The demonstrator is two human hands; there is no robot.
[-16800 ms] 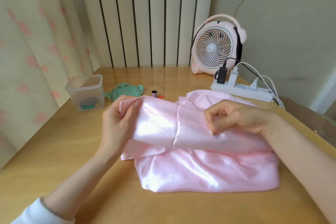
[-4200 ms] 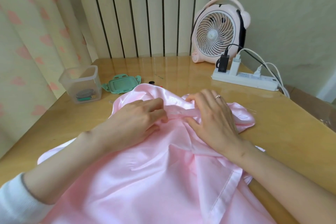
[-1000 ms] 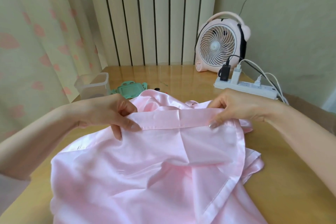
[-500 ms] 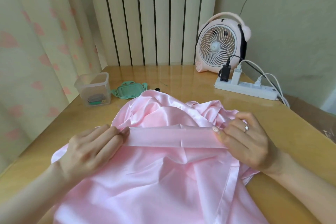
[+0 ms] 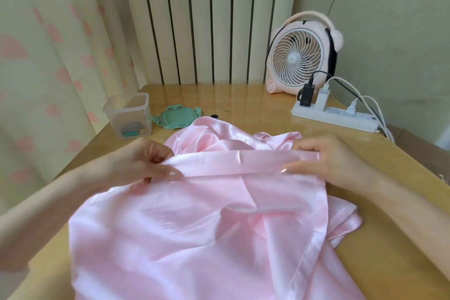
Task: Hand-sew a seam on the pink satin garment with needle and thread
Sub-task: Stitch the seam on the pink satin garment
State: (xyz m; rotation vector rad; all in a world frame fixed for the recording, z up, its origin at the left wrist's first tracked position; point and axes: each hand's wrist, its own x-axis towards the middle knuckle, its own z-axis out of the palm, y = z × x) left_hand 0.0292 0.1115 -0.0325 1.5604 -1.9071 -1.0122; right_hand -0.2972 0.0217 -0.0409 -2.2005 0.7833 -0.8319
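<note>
- Pink satin garment point(image 5: 194, 226): spread over the near half of the light wooden table point(image 5: 243, 102), bunched at its far edge.
- My left hand point(image 5: 143, 165) pinches the left end of the folded satin band point(image 5: 233, 162), and my right hand point(image 5: 326, 161) pinches the right end. Thumbs and curled fingers are clamped on the cloth.
- The band is stretched between both hands.
- To do this step well: pull evenly, hold the fold edge straight, no twist. Satin slips, so grip firmly.
- Clear plastic box point(image 5: 127, 119) far left; small black thread spool point(image 5: 214, 116) just past the garment.
- No needle visible; stitching likely not started.
</note>
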